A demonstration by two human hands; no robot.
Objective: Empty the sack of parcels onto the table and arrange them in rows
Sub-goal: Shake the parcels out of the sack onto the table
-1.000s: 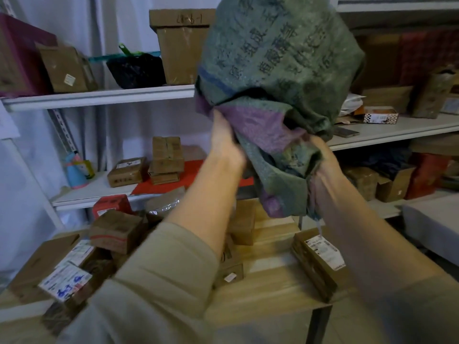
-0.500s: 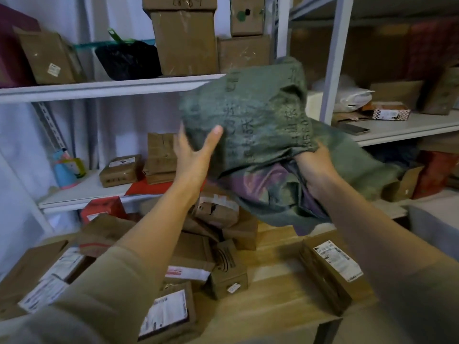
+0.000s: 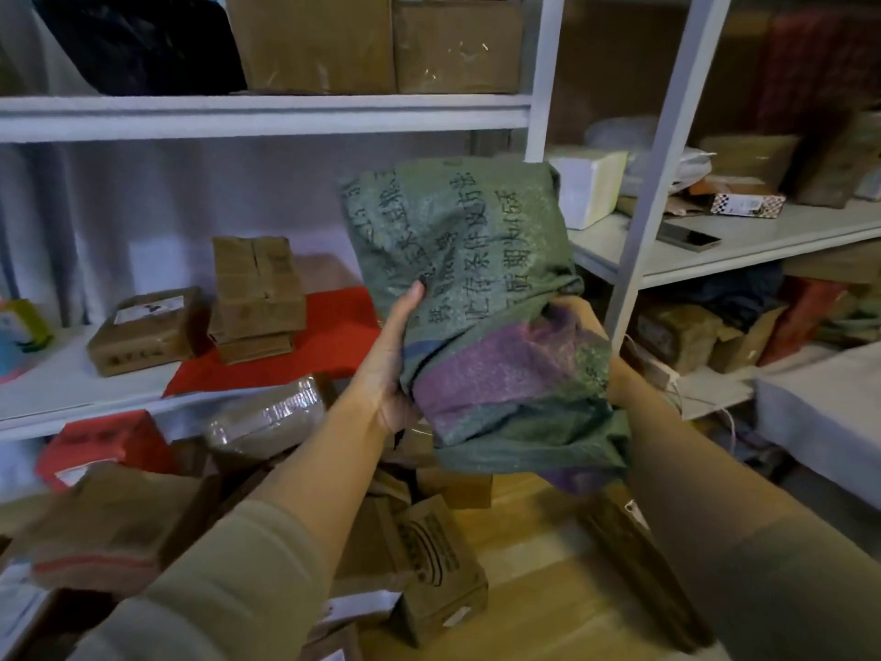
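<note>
A limp green woven sack [image 3: 476,288] with black printed characters and a purple band is bunched up in the air in front of me. My left hand [image 3: 393,364] presses flat against its left side, fingers straight and pointing up. My right hand [image 3: 598,345] is mostly hidden behind the sack's right side and grips the cloth there. Below, several brown cardboard parcels [image 3: 438,579] lie in a loose heap on the wooden table [image 3: 548,608]. A long dark parcel [image 3: 634,574] lies near the table's right edge.
White metal shelving [image 3: 267,114] stands behind the table, loaded with cardboard boxes [image 3: 257,288], a red sheet [image 3: 305,355] and a black bag [image 3: 138,40]. A second shelf unit [image 3: 743,245] at the right holds more boxes. A grey surface [image 3: 829,412] lies at the far right.
The sack has come down from overhead and been gathered into a tighter bundle. My left hand has shifted to lie flat on its left side. More parcels now lie on the table.
</note>
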